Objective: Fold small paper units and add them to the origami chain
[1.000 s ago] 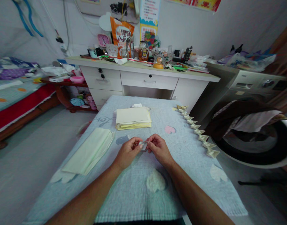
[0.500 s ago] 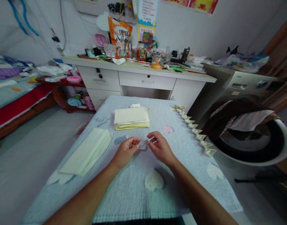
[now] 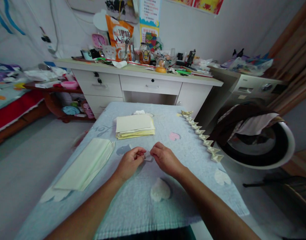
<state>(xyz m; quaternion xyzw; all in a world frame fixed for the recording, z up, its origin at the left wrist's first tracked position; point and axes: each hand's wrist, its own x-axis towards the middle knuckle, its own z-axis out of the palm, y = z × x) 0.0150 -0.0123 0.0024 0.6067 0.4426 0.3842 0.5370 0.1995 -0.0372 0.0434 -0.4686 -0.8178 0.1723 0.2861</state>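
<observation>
A small piece of whitish paper (image 3: 148, 156) is held up over the cloth between my two hands. My left hand (image 3: 131, 162) pinches its left side with thumb and fingers. On the other side my right hand (image 3: 165, 158) has its fingertips closed at the paper's upper right edge. Beyond the hands lies a stack of cream and yellow paper sheets (image 3: 135, 125). Left of my left hand rests a folded pale green sheet stack (image 3: 84, 163). A row of folded paper pieces (image 3: 204, 137) runs along the right side of the table.
A light blue patterned cloth (image 3: 118, 213) covers the table. Behind it stands a white desk (image 3: 150, 78) crowded with a jar, an orange bag and small items. To the right is a washing machine (image 3: 248, 90), its round door (image 3: 289, 143) swung out with clothes hanging over it.
The view has shifted slightly, so most things sit further left. My right hand's fingers have closed in more on the paper, and the paper is tilted differently.
</observation>
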